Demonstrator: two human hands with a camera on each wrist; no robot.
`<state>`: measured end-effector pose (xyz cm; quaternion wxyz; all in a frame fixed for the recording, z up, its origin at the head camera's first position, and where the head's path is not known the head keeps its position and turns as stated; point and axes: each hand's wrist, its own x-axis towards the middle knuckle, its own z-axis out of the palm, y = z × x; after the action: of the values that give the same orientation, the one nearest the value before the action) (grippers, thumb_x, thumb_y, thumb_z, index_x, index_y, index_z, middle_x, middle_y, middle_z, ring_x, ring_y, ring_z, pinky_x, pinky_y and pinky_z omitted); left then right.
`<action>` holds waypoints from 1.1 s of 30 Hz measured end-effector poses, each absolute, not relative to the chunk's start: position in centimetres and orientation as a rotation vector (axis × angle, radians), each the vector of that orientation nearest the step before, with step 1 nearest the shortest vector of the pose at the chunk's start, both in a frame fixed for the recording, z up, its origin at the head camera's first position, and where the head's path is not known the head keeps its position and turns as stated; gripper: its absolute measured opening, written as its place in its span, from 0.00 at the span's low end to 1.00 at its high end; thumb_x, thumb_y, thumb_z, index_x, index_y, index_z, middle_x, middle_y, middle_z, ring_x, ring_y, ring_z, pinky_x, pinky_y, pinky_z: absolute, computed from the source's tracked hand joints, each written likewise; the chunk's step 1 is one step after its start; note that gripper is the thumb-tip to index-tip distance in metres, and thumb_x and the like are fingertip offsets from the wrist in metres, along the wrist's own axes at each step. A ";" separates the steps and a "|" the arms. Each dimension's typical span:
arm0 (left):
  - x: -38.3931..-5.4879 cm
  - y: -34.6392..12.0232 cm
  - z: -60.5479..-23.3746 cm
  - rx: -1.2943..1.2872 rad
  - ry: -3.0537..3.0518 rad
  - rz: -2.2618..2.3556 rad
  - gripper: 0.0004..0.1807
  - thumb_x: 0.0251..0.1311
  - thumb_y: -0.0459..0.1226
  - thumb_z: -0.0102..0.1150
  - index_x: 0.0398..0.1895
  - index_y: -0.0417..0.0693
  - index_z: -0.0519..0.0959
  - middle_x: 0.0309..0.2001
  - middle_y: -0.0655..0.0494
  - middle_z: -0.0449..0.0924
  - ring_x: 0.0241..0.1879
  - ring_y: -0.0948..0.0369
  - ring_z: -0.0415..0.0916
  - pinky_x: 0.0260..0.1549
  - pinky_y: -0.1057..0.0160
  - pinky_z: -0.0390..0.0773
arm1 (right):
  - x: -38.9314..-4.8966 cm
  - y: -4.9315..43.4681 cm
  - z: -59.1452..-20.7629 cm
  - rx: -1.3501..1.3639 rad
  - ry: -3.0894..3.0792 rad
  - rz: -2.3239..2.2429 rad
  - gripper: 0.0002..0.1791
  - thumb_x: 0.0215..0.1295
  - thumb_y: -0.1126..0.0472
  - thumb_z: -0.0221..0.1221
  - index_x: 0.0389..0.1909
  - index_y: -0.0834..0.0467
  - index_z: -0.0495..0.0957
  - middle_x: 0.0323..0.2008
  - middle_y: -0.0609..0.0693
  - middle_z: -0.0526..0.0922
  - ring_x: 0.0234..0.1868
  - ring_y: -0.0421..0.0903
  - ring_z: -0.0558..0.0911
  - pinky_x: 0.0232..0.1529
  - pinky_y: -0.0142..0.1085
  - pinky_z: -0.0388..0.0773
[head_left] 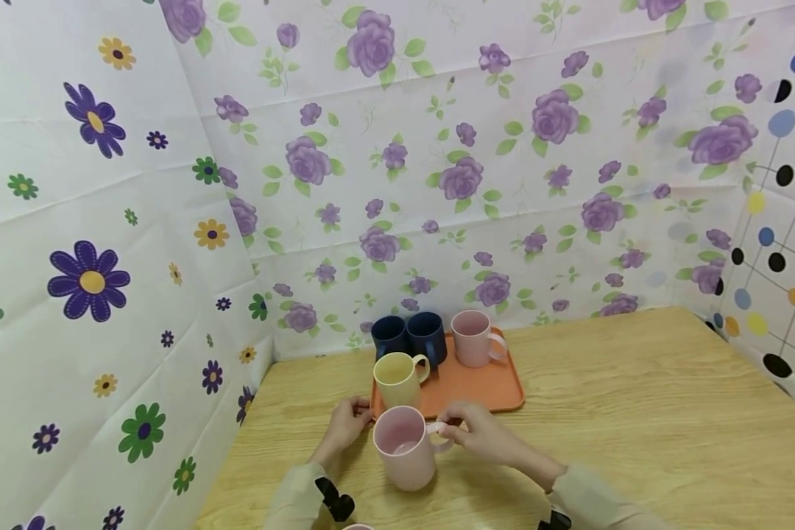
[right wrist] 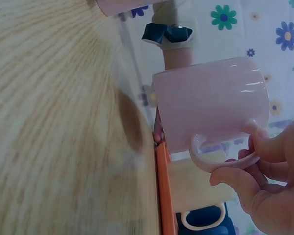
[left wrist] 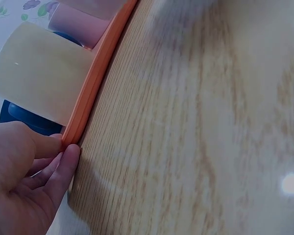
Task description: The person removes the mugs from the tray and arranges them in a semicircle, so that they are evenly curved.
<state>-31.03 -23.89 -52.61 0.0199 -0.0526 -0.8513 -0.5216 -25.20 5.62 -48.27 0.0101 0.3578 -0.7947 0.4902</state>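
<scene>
My right hand (head_left: 482,436) holds a pink mug (head_left: 408,465) by its handle, pinched between thumb and fingers. In the right wrist view this mug (right wrist: 210,103) hangs above the table, its shadow falling on the wood. An orange tray (head_left: 480,389) lies just beyond. At the tray's near left corner, my left hand (head_left: 348,425) pinches the rim between thumb and fingers, as the left wrist view shows at the tray edge (left wrist: 90,85). Closest to both hands on the tray stands a yellow mug (head_left: 397,384), its handle to the right.
Two dark blue mugs (head_left: 428,340) stand side by side at the tray's back left, and another pink mug (head_left: 473,341) at its back right. One more pink rim (head_left: 359,527) shows at the bottom edge. Floral cloth (head_left: 397,221) hangs behind the wooden table (head_left: 623,397).
</scene>
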 end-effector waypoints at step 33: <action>-31.3 -24.0 -52.9 -0.128 -2.684 -1.581 0.10 0.61 0.24 0.56 0.43 0.23 0.74 0.35 0.37 0.80 0.29 0.63 0.78 0.30 0.68 0.84 | -22.6 3.0 -50.2 1.335 -2.472 1.745 0.03 0.63 0.63 0.61 0.31 0.58 0.81 0.30 0.50 0.81 0.33 0.29 0.73 0.35 0.25 0.76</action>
<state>-31.33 -24.00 -52.92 0.0122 -0.0412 -0.8608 -0.5071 -22.59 3.00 -50.21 -0.0828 0.4022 -0.7449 0.5258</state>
